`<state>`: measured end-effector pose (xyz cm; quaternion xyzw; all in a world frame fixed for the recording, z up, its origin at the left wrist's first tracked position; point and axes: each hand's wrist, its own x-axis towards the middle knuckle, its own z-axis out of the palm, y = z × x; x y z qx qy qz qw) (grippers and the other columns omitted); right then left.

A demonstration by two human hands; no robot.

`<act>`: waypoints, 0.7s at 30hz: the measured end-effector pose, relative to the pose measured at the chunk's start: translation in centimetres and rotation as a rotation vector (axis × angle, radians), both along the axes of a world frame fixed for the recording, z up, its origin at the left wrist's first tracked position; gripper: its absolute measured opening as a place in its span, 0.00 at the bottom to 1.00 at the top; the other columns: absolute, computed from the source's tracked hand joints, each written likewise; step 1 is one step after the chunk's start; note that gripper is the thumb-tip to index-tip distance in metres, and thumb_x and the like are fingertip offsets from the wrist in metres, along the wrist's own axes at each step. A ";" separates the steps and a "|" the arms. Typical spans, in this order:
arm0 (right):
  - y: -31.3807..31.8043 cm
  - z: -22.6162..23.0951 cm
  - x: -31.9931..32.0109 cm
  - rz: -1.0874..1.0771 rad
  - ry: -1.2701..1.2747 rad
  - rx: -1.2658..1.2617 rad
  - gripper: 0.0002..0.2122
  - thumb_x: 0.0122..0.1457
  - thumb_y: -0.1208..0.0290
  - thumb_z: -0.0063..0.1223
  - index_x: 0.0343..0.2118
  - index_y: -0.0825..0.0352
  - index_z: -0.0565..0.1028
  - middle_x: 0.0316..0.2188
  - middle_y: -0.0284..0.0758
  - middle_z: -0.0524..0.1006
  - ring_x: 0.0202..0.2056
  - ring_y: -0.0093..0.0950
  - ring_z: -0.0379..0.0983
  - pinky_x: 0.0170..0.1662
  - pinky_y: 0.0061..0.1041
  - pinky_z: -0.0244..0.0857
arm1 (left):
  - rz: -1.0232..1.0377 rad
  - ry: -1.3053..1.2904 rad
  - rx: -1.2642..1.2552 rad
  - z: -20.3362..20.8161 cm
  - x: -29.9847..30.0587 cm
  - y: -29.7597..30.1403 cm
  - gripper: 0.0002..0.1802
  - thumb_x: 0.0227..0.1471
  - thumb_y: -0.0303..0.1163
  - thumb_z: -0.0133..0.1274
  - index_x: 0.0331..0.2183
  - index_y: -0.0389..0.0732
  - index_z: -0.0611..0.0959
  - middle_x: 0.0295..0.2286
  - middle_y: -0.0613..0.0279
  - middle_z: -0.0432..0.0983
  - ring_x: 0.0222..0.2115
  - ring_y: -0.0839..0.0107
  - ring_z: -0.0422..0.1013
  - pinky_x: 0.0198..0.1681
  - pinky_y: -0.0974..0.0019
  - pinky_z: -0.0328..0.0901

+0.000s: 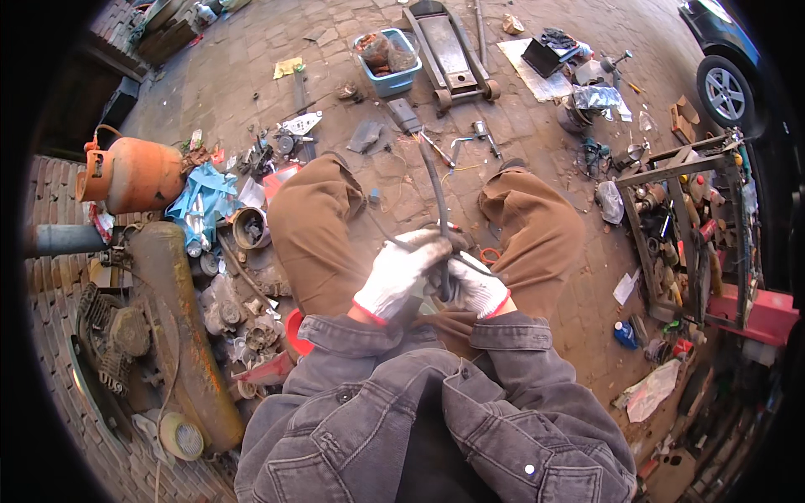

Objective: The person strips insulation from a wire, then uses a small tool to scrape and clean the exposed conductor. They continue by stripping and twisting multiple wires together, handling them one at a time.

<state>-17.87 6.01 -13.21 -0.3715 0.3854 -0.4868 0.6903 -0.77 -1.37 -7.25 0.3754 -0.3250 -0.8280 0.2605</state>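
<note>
White knit gloves with red cuffs cover both of my hands, which meet in front of me between my knees. My left hand (397, 275) is closed around a thick black cable (436, 184). Close beside it, my right hand (479, 287) also grips the cable, where it bunches between the gloves. The fingertips and the cable's exact path there are partly hidden. From my hands the cable runs away over the ground toward a flat dark block (405, 116). Past my knees lie a thin pen-like tool (438, 151) and a metal tool with a round head (485, 137).
An orange gas cylinder (142, 174) lies at the left, beyond a long rusty tank (184, 335). Ahead stand a blue tub (392, 82) and a floor jack (449, 50). A cluttered metal rack (683, 226) is at the right, with a car wheel (725, 92) behind it.
</note>
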 end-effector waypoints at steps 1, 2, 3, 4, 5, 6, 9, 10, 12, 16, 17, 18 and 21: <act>-0.2 0.3 -0.1 -0.032 0.130 0.005 0.14 0.67 0.68 0.53 0.52 0.67 0.75 0.43 0.35 0.81 0.42 0.31 0.79 0.46 0.30 0.74 | 0.054 -0.008 0.016 0.0 -0.2 -0.2 0.14 0.63 0.33 0.54 0.46 0.36 0.84 0.35 0.66 0.81 0.29 0.80 0.73 0.29 0.74 0.68; -0.5 0.6 -0.2 -0.065 0.221 -0.055 0.14 0.67 0.68 0.55 0.52 0.67 0.75 0.43 0.35 0.80 0.42 0.32 0.78 0.47 0.31 0.74 | 0.119 0.052 -0.007 0.0 -0.2 -0.3 0.13 0.63 0.34 0.54 0.44 0.37 0.85 0.32 0.67 0.82 0.26 0.81 0.73 0.27 0.75 0.67; -0.7 0.9 -0.4 -0.111 0.198 -0.064 0.14 0.66 0.67 0.56 0.51 0.67 0.75 0.44 0.34 0.80 0.42 0.33 0.78 0.48 0.33 0.73 | 0.195 -0.015 -0.052 -0.1 -0.4 -0.5 0.15 0.64 0.35 0.53 0.45 0.37 0.85 0.35 0.66 0.83 0.29 0.80 0.75 0.29 0.73 0.69; -0.9 1.4 -0.5 -0.173 0.108 -0.012 0.15 0.65 0.67 0.57 0.51 0.67 0.76 0.45 0.34 0.80 0.42 0.34 0.78 0.50 0.35 0.73 | 0.228 -0.008 -0.003 -0.2 -0.3 -0.6 0.15 0.64 0.36 0.53 0.46 0.37 0.85 0.35 0.66 0.83 0.30 0.80 0.75 0.30 0.73 0.70; -1.1 1.9 -0.8 -0.244 0.078 0.013 0.15 0.65 0.66 0.58 0.51 0.67 0.76 0.45 0.34 0.80 0.42 0.35 0.78 0.51 0.37 0.72 | 0.260 0.027 0.027 -0.3 -0.2 -0.6 0.15 0.64 0.36 0.53 0.46 0.37 0.84 0.36 0.66 0.83 0.31 0.79 0.75 0.30 0.73 0.70; -1.4 2.4 -1.2 -0.313 0.177 -0.011 0.14 0.65 0.67 0.58 0.50 0.68 0.76 0.44 0.34 0.79 0.41 0.32 0.77 0.49 0.34 0.72 | 0.294 0.045 0.071 -0.4 -0.1 -0.7 0.15 0.64 0.36 0.53 0.47 0.37 0.84 0.36 0.66 0.82 0.31 0.79 0.76 0.31 0.72 0.71; -1.9 4.0 -1.6 -0.672 0.258 0.151 0.12 0.65 0.68 0.57 0.47 0.68 0.77 0.40 0.33 0.78 0.36 0.26 0.76 0.44 0.28 0.72 | 0.362 0.064 0.077 -0.6 0.1 -0.8 0.16 0.64 0.36 0.54 0.48 0.37 0.83 0.37 0.65 0.82 0.31 0.78 0.76 0.32 0.71 0.71; -1.4 4.6 -1.6 -0.776 0.400 0.313 0.10 0.65 0.70 0.56 0.45 0.69 0.77 0.38 0.33 0.79 0.34 0.23 0.76 0.42 0.24 0.72 | 0.378 0.052 0.069 -0.7 0.1 -0.8 0.17 0.64 0.36 0.54 0.49 0.37 0.83 0.37 0.65 0.82 0.31 0.78 0.76 0.32 0.71 0.71; -0.1 5.6 -0.2 -0.661 0.537 0.003 0.06 0.65 0.75 0.55 0.42 0.69 0.78 0.34 0.31 0.79 0.32 0.20 0.75 0.39 0.21 0.70 | 0.329 -0.064 -0.003 -0.8 0.0 -0.9 0.16 0.64 0.36 0.53 0.48 0.36 0.83 0.37 0.65 0.82 0.31 0.79 0.75 0.32 0.71 0.71; -0.5 5.4 2.4 -0.503 1.091 -0.432 0.15 0.48 0.73 0.65 0.40 0.63 0.78 0.36 0.40 0.79 0.37 0.42 0.77 0.42 0.38 0.72 | 0.257 -0.145 -0.085 -1.0 -0.3 -1.2 0.17 0.64 0.35 0.52 0.48 0.35 0.83 0.36 0.66 0.82 0.31 0.80 0.75 0.33 0.73 0.70; -0.8 5.2 2.6 -0.473 1.100 -0.504 0.17 0.47 0.77 0.65 0.42 0.64 0.77 0.39 0.42 0.79 0.40 0.42 0.77 0.45 0.36 0.72 | 0.246 -0.142 -0.071 -1.1 -0.3 -1.3 0.17 0.64 0.35 0.52 0.48 0.35 0.83 0.36 0.66 0.82 0.31 0.80 0.75 0.34 0.73 0.70; -1.1 5.0 2.6 -0.433 1.111 -0.551 0.19 0.47 0.80 0.65 0.44 0.66 0.76 0.42 0.43 0.79 0.43 0.41 0.77 0.48 0.35 0.72 | 0.238 -0.142 -0.056 -1.1 -0.2 -1.3 0.17 0.64 0.35 0.52 0.48 0.35 0.84 0.36 0.66 0.82 0.31 0.80 0.75 0.34 0.73 0.70; -1.7 4.4 2.4 -0.381 1.142 -0.705 0.22 0.47 0.82 0.62 0.48 0.67 0.74 0.45 0.43 0.78 0.45 0.41 0.76 0.49 0.36 0.71 | 0.245 -0.118 -0.073 -1.1 0.3 -1.3 0.17 0.64 0.36 0.52 0.48 0.36 0.84 0.35 0.67 0.82 0.31 0.80 0.75 0.35 0.74 0.70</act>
